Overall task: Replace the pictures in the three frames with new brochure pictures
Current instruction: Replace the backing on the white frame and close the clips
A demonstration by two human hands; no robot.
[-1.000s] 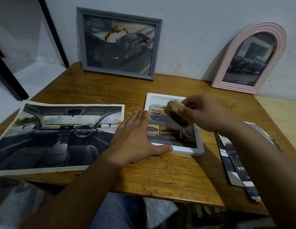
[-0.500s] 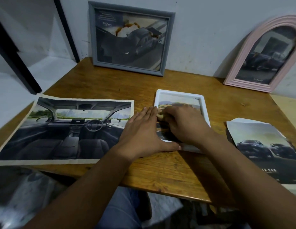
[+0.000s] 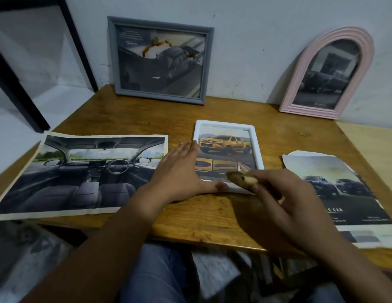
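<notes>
Left hand (image 3: 179,171) is lying flat, fingers straight, pressing the white frame's (image 3: 257,147) left edge w/ thumb along its near rim. Right hand (image 3: 284,197) is pinching a small brown wad (image 3: 242,178), blurred, over the frame's near-right corner, covering it. Beyond the hands, a grey frame (image 3: 209,62) and pink arched frame (image 3: 369,62) are leaning on the wall: 3 frames total. Left of the left hand is lying a car-interior page (image 3: 81,171); right of the right hand, a torn car page (image 3: 352,193): 2 loose pages. All are sitting on a wood table (image 3: 212,217).
</notes>
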